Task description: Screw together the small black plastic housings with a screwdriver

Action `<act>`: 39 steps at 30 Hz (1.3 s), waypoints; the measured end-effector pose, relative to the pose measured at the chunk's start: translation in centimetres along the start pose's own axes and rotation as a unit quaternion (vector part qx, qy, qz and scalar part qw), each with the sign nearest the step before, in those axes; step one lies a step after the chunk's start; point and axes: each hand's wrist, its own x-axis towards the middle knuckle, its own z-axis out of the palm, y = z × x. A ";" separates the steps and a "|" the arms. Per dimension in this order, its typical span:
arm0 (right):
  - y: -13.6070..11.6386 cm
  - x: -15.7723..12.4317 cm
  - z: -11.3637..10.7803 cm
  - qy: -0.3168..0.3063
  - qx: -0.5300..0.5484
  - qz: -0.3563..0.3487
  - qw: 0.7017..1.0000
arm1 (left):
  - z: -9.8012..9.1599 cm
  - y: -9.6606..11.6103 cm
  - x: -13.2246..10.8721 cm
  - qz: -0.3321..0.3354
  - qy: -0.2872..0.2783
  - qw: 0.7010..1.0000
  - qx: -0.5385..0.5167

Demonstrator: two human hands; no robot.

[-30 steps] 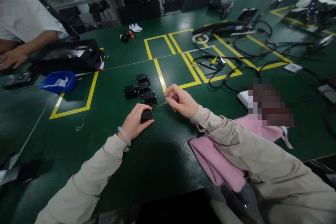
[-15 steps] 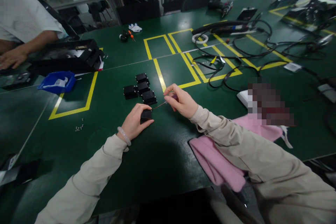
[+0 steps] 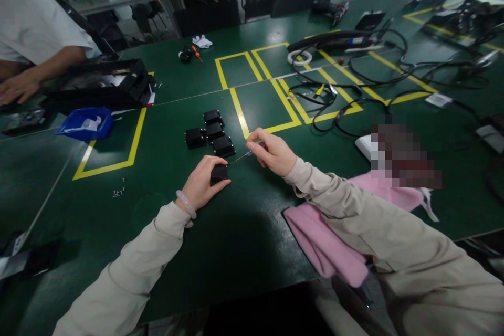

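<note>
"Beige sleeves (image 3: 134, 268) frame the scene at a green table (image 3: 244, 241), where a person bends both bare hands to a small black block (image 3: 219, 174)."

"Where is the block, exactly?"

"On the tabletop, in front of the person, in the grasp of the left hand (image 3: 201, 181). Thumb and fingers are clamped on it from opposite sides; a pale bracelet (image 3: 186, 203) circles that wrist."

"And the right hand (image 3: 273, 152)?"

"Closed around the handle of a thin screwdriver (image 3: 239, 158), thumb and forefinger together. The shaft slants down to the left, its tip at the block's right edge. What it meets there is too small to tell."

"What lies close by?"

"Four more black blocks (image 3: 214, 132), grouped just beyond the left hand. Small metal screws (image 3: 118, 192) are scattered to the left, on the near side of a blue tray (image 3: 104, 128)."

"Anyone else pictured?"

"One co-worker (image 3: 39, 21) in white, far left, a hand beside a long black case (image 3: 136, 84)."

"And on the right?"

"Pink cloth (image 3: 323, 241) shows on both sides of the right forearm. Farther off, black cables (image 3: 315, 42) loop across yellow tape lines (image 3: 240, 113), near a white ring (image 3: 299, 63)."
</note>
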 end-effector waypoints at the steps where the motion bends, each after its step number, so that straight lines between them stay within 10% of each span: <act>1: 0.0 0.0 0.0 -0.002 -0.005 -0.001 1.000 | 0.0 0.0 0.0 0.000 -0.001 1.000 0.001; 39: 0.2 0.0 0.0 -0.007 0.023 -0.016 1.000 | 0.2 -0.2 0.0 0.013 0.006 1.000 0.006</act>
